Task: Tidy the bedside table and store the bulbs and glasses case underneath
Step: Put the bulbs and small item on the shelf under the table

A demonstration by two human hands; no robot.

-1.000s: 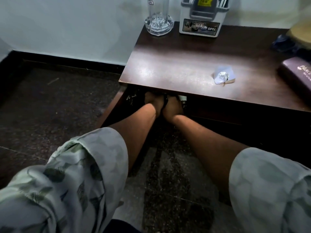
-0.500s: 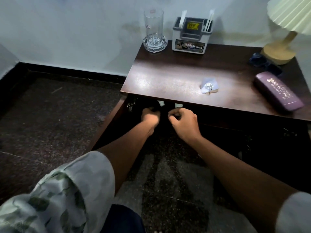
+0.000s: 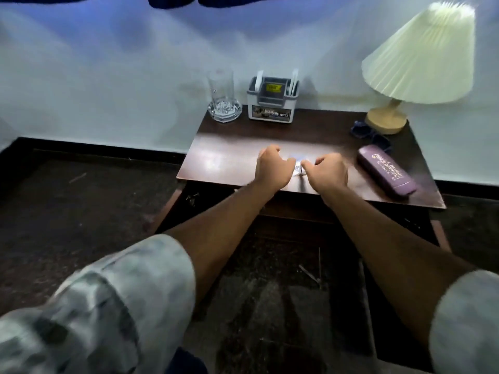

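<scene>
Fingers: we are curling both sets inward over the small wrapped bulb [image 3: 297, 168]; the left hand [image 3: 272, 168] and right hand [image 3: 325, 171] are meeting on it from either side, but we cannot tell whether either is truly pinching it yet.
Bulb: it is lying on the bedside table [image 3: 229, 160] near the front edge, mostly hidden between our knuckles.
Doing it well: we are judging that a light grip on the wrapping, not the glass, is wise, lifting straight before lowering it under the top.
Glasses case [image 3: 386, 171]: it is lying at an angle right of our hands, near the right front corner, not yet stored.
Writing: the case is reading "PRINCE OPTICAL"; the organiser box [image 3: 271, 102] at the far edge is showing "OPEL".
Others: a glass [image 3: 222, 98] is standing far left, a lamp [image 3: 410, 71] far right.
</scene>
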